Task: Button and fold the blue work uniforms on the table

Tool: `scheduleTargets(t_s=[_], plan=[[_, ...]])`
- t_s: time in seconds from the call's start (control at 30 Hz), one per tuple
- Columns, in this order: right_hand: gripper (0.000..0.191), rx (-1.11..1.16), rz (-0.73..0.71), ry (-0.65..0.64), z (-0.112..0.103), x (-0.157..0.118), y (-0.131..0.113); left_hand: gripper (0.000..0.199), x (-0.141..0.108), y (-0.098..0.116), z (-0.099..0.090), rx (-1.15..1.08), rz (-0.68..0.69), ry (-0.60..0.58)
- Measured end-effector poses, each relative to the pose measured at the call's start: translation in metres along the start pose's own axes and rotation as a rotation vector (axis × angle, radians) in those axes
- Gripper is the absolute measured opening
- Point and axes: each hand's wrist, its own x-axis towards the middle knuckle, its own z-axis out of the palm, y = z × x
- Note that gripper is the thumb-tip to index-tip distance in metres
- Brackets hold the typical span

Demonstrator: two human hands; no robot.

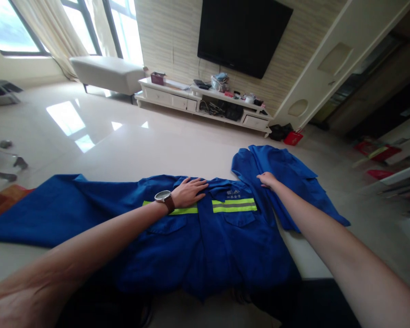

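Observation:
A blue work jacket lies front up on a pale tabletop, its lower edge hanging over the near side. Yellow-green reflective strips cross its chest, with a small pale logo above the one on the right. One sleeve stretches far to the left. My left hand, with a watch on the wrist, rests flat near the collar, fingers extended. Fingers closed, my right hand pinches blue cloth beside the jacket's right-hand shoulder. More folded blue cloth lies there; where it meets the jacket sleeve is unclear.
Beyond the table are a glossy tiled floor, a white TV cabinet bearing small items, and a grey bench. A black television hangs on the wall. A red bag stands at the cabinet's right end.

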Motion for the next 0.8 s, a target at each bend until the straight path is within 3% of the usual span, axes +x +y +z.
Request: scheduleTargets(t_s=[0.13,0.3,0.5,0.57,0.63,0.7,0.8], plan=[[0.018,-0.009,0.044,0.019,0.016,0.004,-0.005,0.055,-0.005,-0.002,0.017,-0.003,-0.007,0.048],[0.03,0.043,0.095,0.008,0.026,0.012,-0.018,0.054,-0.006,-0.003,0.023,0.002,-0.011,0.093],[0.026,0.236,0.155,-0.198,0.02,0.004,-0.04,0.053,-0.005,-0.003,0.023,0.015,-0.017,0.099],[0.026,0.462,0.111,-0.283,-0.001,0.004,-0.048,0.053,-0.005,-0.002,0.022,0.018,-0.015,0.096],[0.03,0.737,0.052,-0.253,-0.036,0.007,-0.046,0.053,-0.005,-0.001,0.021,0.021,-0.017,0.092],[0.031,0.915,0.015,-0.071,-0.082,0.011,-0.027,0.053,-0.006,-0.001,0.021,0.021,-0.022,0.091],[0.036,0.948,-0.031,0.297,-0.154,0.01,0.037,0.053,-0.005,0.0,0.021,0.021,-0.022,0.088]])
